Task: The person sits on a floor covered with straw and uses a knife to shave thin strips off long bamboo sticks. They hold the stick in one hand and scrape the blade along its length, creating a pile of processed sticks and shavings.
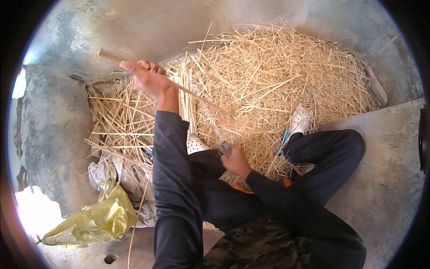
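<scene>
My left hand (150, 80) is closed around a long, thin bamboo strip (199, 97), thumb lying along it. One end of the strip juts out to the upper left past my fist; the other slants down to the right over the shavings. Lower and to the right, my right hand (237, 162) grips a knife (226, 149) by its grey handle. Its narrow blade is smeared by motion and points up and left towards the strip. Whether blade and strip touch, I cannot tell.
A big heap of straw-coloured shavings (286, 71) fills the far floor. Loose strips (125, 116) lie to the left, near a yellow torn sack (103, 215). My feet wear white perforated clogs (300, 120). A flat-bladed object (377, 87) rests by the right wall.
</scene>
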A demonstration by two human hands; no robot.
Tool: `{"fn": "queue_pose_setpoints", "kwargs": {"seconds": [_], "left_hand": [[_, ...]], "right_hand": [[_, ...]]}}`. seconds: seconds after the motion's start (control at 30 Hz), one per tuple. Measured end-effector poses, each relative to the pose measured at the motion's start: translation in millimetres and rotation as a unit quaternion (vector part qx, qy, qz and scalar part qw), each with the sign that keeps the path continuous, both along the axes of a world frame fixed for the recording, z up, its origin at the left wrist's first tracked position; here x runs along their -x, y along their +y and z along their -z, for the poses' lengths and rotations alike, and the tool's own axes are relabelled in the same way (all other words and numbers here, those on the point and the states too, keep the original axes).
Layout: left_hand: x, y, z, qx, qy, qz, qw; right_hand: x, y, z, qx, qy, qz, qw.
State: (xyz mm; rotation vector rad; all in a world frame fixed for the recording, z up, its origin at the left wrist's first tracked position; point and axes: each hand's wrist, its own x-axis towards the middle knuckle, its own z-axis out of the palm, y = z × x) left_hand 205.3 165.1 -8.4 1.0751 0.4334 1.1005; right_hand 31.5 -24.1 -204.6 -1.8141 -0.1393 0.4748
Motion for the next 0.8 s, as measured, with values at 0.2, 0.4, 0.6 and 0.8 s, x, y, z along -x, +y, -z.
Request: {"fn": "queue_pose_setpoints", "kwargs": {"seconds": [0.2,0.4,0.6,0.8], "left_hand": [[7,-3,2,-0.002,-0.036,0.051,0.998],[8,8,6,-0.019,-0.018,0.049,0.998],[4,4,3,-0.013,-0.032,0.033,0.999],[11,27,3,-0.005,-0.002,-0.029,1.0]], "right_hand": [[-3,10,124,0.095,0.079,0.058,0.991],[-18,41,30,0.004,0.062,0.038,0.997],[-2,26,127,0.135,-0.116,0.018,0.984],[-15,22,44,0.071,0.108,0.037,0.991]]}}
